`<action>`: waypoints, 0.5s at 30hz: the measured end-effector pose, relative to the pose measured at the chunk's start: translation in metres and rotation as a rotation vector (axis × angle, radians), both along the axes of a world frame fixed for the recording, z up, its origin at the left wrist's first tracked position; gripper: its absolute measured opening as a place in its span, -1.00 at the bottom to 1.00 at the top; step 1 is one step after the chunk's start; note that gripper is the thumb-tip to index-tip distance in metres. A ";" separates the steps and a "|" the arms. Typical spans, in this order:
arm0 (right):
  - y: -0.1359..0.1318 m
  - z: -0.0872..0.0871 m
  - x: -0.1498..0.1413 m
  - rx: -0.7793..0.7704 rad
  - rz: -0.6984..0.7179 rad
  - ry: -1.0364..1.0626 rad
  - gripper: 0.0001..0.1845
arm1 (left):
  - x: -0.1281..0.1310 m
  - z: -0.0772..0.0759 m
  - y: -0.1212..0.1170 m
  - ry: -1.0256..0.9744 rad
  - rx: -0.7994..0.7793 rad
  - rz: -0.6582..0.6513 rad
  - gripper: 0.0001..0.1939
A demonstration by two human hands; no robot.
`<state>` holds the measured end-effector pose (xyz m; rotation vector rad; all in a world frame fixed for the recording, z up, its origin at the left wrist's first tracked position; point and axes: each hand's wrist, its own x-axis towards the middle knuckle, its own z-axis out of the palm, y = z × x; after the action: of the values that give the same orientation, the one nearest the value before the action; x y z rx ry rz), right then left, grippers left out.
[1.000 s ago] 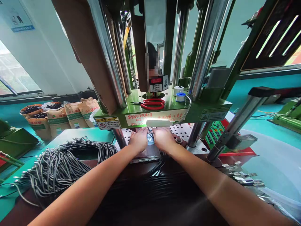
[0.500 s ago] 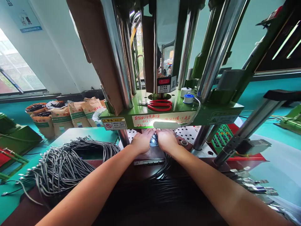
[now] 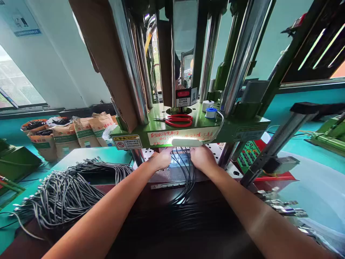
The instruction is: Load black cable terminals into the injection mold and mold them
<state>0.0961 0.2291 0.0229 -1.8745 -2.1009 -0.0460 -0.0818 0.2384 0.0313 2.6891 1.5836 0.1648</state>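
Both hands reach under the green press head (image 3: 231, 126), one on each side of a bundle of black cables (image 3: 185, 172). My left hand (image 3: 162, 159) has its fingers curled at the left edge of the lit metal mould (image 3: 176, 160). My right hand (image 3: 202, 157) is bent into a closed shape at the mould's right side. The white lamp (image 3: 187, 142) and the press head hide the fingertips, so what they grip cannot be made out. From the mould, the cables hang over the front edge of the metal base (image 3: 168, 176).
Red-handled scissors (image 3: 179, 120) and a blue-and-white spool (image 3: 211, 113) rest on the press head. A large heap of cables (image 3: 67, 194) lies at left. Chrome columns (image 3: 237, 64) frame the press. Metal-ended connectors (image 3: 285, 208) lie at right, and filled sacks (image 3: 64, 136) stand behind.
My hands have moved apart from close together over the mould to its two sides. More of the cables between them now shows. The view has shifted slightly.
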 end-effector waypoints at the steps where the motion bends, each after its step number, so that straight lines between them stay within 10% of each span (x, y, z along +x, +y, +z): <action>1: -0.001 -0.001 0.008 0.005 -0.028 0.015 -0.57 | 0.006 0.002 0.000 -0.009 0.000 -0.005 -0.51; 15: -0.002 -0.016 0.004 -0.048 -0.036 0.053 -0.61 | 0.033 0.000 -0.005 -0.041 0.002 -0.081 -0.56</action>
<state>0.1002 0.2276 0.0073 -1.9191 -2.0503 0.0460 -0.0491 0.2333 0.0315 2.7271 1.4614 0.2192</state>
